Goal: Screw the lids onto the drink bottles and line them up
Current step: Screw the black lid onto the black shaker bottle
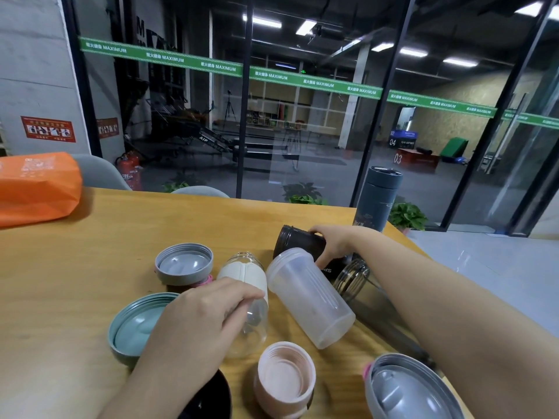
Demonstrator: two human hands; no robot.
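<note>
Several lidless bottles lie on the wooden table. My right hand grips a black bottle lying on its side at the far middle. My left hand curls its fingers round a clear bottle with a white sleeve, also lying down. Between them lies a frosted shaker cup, and a clear glass bottle is partly hidden under my right forearm. Loose lids lie upside down: grey, teal, pink, grey and black. A capped dark grey flask stands upright.
An orange bag lies at the table's far left. Grey chair backs stand behind the table. The table's right edge drops off just beyond the flask. A glass wall is behind.
</note>
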